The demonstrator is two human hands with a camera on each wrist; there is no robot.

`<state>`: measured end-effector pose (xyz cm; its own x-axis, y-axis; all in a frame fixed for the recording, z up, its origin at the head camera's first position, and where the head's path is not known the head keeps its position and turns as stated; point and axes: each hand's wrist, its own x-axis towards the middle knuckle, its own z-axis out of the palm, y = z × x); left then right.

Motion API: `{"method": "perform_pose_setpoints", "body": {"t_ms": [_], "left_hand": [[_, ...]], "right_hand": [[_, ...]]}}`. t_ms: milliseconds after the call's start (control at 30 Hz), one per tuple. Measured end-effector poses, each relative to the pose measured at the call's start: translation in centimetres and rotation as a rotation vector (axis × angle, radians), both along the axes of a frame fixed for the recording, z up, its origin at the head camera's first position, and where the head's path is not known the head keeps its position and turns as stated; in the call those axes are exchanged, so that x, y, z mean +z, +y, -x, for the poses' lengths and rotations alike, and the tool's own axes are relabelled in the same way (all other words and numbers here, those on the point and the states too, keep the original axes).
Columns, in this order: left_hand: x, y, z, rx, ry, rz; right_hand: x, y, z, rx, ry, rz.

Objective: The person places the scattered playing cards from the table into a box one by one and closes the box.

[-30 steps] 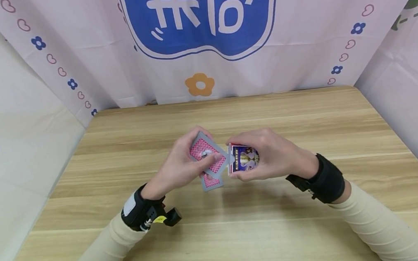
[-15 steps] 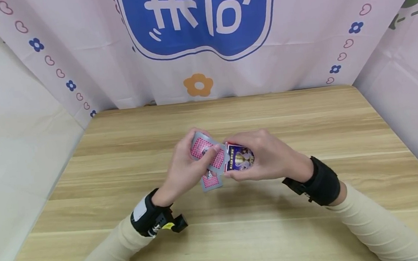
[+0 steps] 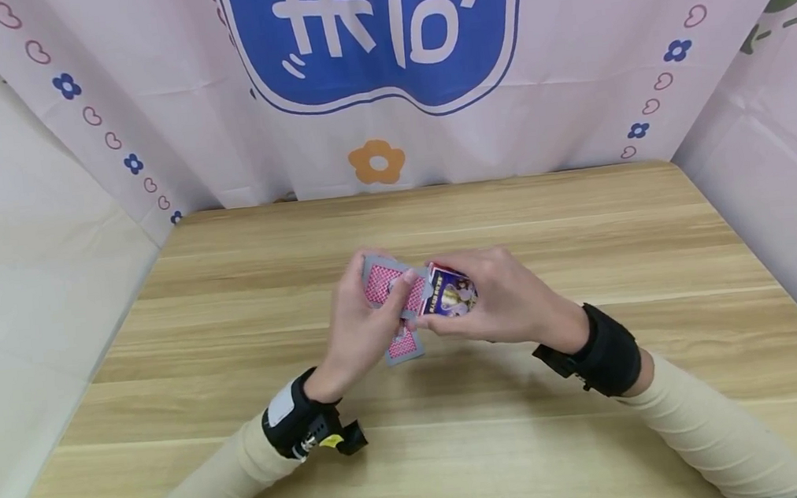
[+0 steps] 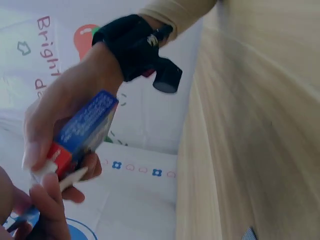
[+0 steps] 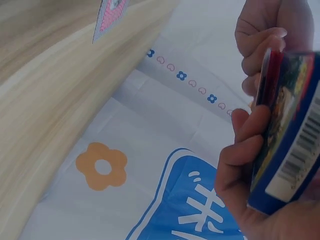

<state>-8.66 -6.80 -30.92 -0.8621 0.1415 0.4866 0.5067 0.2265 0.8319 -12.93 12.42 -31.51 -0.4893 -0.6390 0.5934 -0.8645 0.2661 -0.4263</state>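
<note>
My left hand (image 3: 354,328) pinches playing cards (image 3: 382,284) with pink checkered backs and grey borders, its thumb lying across the top face. In my right hand (image 3: 520,298) is a small card box (image 3: 454,295) with a purple-blue picture front, held by its sides with fingers and thumb curled around it. The cards' right end meets the box's left end, between the two hands. The right wrist view shows the box (image 5: 287,145) with a barcode along its edge. Below the left hand, another pink-backed card (image 3: 402,347) lies on the table, partly hidden by the hands.
The wooden table (image 3: 417,461) extends on all sides of the hands. A white printed curtain (image 3: 572,123) with a blue emblem hangs along the back edge, and pale cloth walls (image 3: 29,257) stand at either side.
My right hand has moved slightly left with the box, which has tilted. The left hand has turned the cards so their end lines up with the box's end; less of them shows.
</note>
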Motion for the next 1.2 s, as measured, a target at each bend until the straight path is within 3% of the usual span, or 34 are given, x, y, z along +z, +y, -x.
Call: {"method": "perform_pose_setpoints", "body": {"t_ms": [100,200,333,400,567,700,900,1200], "left_hand": [[-0.8,0.0,0.1,-0.010,-0.082,0.014],[-1.9,-0.2,0.4,-0.027,-0.187,0.092],[-2.4,-0.2,0.6,-0.141,-0.302,0.147],[-2.2,-0.4,0.8,-0.201,-0.363,0.104],[-1.0,-1.6,1.7,-0.293,-0.532,-0.103],[-0.9,-2.2,2.2,-0.386,-0.624,-0.216],[-1.7,-2.0,2.4,-0.475,-0.705,-0.299],[-2.5,-1.6,2.4,-0.537,-0.724,-0.305]], "right_hand": [[-0.1,-0.1,0.1,-0.013,0.001,0.003],[-0.2,-0.2,0.1,-0.001,0.002,0.008],[-0.2,-0.2,0.1,0.023,0.000,0.010],[0.0,-0.1,0.2,0.021,0.005,0.007],[0.5,0.9,0.7,-0.015,0.003,0.006],[0.8,1.4,0.8,-0.024,-0.001,0.021],[0.9,1.2,0.7,0.013,0.015,0.054],[1.1,0.9,0.2,0.057,0.014,0.069]]}}
